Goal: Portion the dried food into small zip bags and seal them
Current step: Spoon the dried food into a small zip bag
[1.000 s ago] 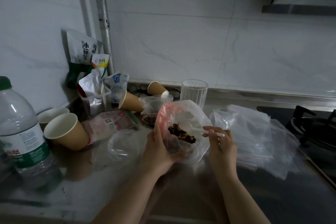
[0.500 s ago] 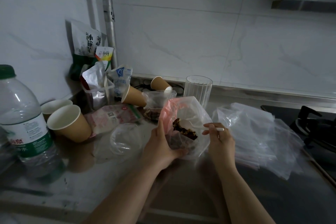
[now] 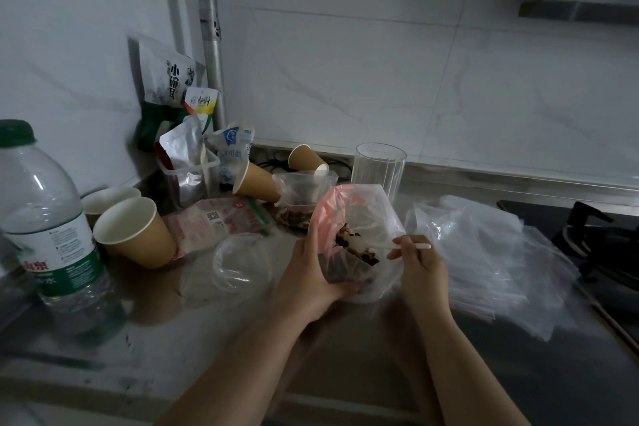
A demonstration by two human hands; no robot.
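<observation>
My left hand [image 3: 307, 273] cups a clear plastic bag [image 3: 363, 214] with a pink tint on one side, holding it open at the middle of the counter. Dark and tan dried food [image 3: 359, 252] fills its lower part. My right hand [image 3: 416, 263] pinches the handle of a white plastic spoon [image 3: 397, 246] whose bowl rests in the food. Behind this bag stands a small zip bag [image 3: 302, 190] with dried food at its bottom. A loose pile of clear zip bags [image 3: 484, 252] lies to the right.
A water bottle [image 3: 45, 218] stands at the far left beside paper cups [image 3: 135, 235]. A clear lid [image 3: 242, 263] and a flat pink packet [image 3: 214, 221] lie left of my hand. Snack pouches [image 3: 173, 86], a ribbed glass [image 3: 378, 166] and a stove burner [image 3: 605, 239] line the back and right.
The spoon's bowl has gone down into the dried food in the bag. My left hand keeps the same hold. The view has shifted slightly.
</observation>
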